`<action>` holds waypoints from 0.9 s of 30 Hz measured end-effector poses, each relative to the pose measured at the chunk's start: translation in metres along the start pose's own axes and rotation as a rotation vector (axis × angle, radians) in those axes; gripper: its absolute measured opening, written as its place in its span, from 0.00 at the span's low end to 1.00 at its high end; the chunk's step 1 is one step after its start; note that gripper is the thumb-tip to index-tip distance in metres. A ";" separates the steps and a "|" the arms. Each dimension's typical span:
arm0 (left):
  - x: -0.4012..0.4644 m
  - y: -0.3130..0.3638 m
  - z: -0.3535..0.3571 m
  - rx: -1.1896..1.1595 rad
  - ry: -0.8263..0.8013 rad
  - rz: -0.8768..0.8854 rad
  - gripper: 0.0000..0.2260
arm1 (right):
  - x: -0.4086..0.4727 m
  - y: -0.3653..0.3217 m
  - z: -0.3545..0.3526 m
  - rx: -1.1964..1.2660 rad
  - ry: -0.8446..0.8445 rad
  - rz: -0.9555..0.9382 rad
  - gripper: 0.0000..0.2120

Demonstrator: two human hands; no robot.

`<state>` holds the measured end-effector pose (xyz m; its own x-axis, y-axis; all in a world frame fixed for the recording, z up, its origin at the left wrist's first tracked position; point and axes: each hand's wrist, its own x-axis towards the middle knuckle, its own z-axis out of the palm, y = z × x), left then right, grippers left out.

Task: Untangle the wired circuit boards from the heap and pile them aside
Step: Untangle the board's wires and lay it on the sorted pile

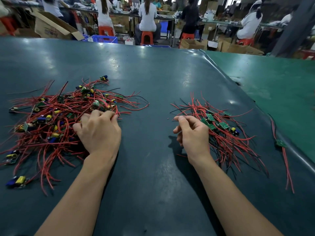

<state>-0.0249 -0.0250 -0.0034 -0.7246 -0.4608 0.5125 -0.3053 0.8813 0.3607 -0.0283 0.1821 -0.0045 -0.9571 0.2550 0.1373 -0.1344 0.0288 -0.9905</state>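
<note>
Left hand [98, 133] is laid on the near right edge of the heap [56, 120], its fingers curled into the red wires at the heap's rim. Right hand [191, 133] is held loosely curled and empty just beside the sorted pile [221, 132], which lies to the right on the bench [153, 79].

The boards are judged light and stiff, with small components that could be snapped off; the wires are soft, springy and apt to snag. A hold on a board's edge is advised, the leads then being drawn out slowly.

Open bench is left between heap and pile. One stray board [280, 143] is seen near the raised right edge of the mat.
</note>
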 end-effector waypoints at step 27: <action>-0.043 0.040 -0.007 -0.864 0.010 0.807 0.05 | -0.003 0.008 0.006 -0.593 -0.460 -0.368 0.27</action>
<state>-0.0015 0.0287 -0.0052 -0.5102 0.1929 0.8381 0.7606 0.5561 0.3350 -0.0281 0.1753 -0.0127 -0.9050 -0.2863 0.3148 -0.4249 0.5695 -0.7036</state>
